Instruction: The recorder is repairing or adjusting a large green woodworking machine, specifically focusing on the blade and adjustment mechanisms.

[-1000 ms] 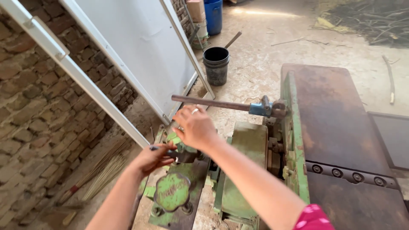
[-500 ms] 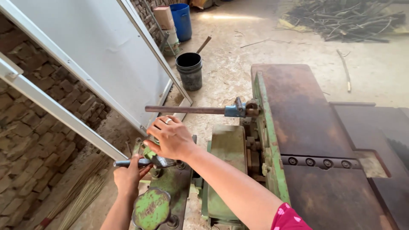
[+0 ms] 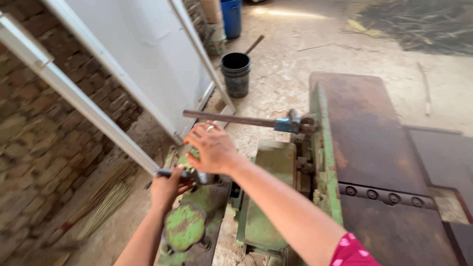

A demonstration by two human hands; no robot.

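The left hand (image 3: pixel 170 186) gripped a dark tool handle (image 3: pixel 165 173); the right hand (image 3: pixel 213 148) pressed, fingers curled, on the green fitting (image 3: pixel 186 161) just beside it, work unfinished.

Rough workshop — green planer machine (image 3: pixel 345 162) (rusty top), brick wall (image 3: pixel 44 128), sawdust floor (image 3: pixel 315 54)

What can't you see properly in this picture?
Head view:
- What the right hand touches: its own back covers it.
- The dark tool in the left hand: fingers hide most of it, and it is blurred.
- The green machine: cut off by the bottom edge.
- Inside the black bucket: too dark.
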